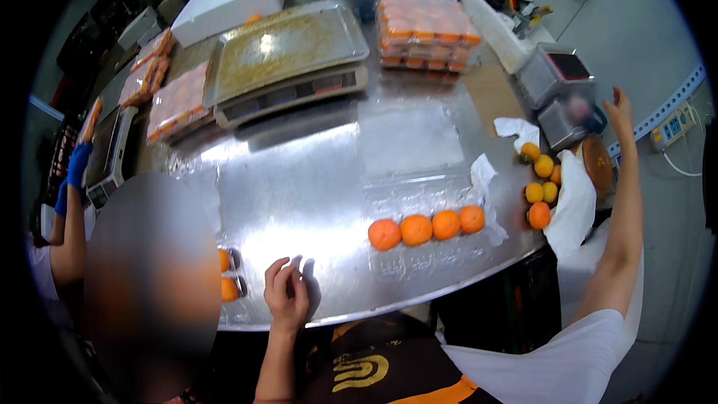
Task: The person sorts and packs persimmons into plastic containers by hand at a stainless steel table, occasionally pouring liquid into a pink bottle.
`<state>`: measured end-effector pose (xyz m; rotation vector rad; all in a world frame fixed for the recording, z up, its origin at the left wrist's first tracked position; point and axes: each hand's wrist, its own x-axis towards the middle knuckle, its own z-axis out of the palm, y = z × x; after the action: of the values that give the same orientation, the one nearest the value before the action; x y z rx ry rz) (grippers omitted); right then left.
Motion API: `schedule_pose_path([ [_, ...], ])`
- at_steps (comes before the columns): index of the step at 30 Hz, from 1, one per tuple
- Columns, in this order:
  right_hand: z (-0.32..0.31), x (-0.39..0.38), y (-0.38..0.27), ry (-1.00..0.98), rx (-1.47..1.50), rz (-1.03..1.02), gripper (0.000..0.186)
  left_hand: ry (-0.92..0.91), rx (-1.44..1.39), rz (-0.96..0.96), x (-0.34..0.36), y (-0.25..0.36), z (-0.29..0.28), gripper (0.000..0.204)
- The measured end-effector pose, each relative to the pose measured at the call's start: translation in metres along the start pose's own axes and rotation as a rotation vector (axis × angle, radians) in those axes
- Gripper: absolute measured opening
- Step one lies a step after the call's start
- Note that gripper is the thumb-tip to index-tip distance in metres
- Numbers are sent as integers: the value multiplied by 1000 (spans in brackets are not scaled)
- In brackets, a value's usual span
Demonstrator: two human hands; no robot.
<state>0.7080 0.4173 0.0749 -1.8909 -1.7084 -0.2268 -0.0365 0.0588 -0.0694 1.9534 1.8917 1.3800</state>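
Observation:
A clear plastic fruit tray lies open on the metal table in front of me. Its lid is folded back flat. One row of several orange persimmons fills the tray's far side; the near row of cups holds nothing. My left hand hovers at or rests on the table's near edge, left of the tray, fingers loosely bent and apart, with nothing in them. Far to the right, my right hand is raised beside a grey box-shaped device, fingers spread and holding nothing. Loose persimmons lie at the right edge.
Stacked packs of fruit stand at the back, beside a scale with a metal tray. A white foam box is behind it. White cloth hangs over the right edge. A co-worker's blue-gloved hand is at far left.

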Motion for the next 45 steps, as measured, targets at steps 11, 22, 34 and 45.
schedule_pose_path([
  [11,13,-249,-410,-464,454,-1072,33,-378,166,383,-12,-10,-35,25],
  [22,49,-450,-411,-636,494,-914,25,-632,39,340,-31,-26,-47,49],
  [34,63,-459,-408,-521,525,-865,15,-535,31,332,-24,-25,-54,39],
  [45,69,-478,-404,-367,613,-757,13,-73,11,410,-41,-14,-64,18],
])
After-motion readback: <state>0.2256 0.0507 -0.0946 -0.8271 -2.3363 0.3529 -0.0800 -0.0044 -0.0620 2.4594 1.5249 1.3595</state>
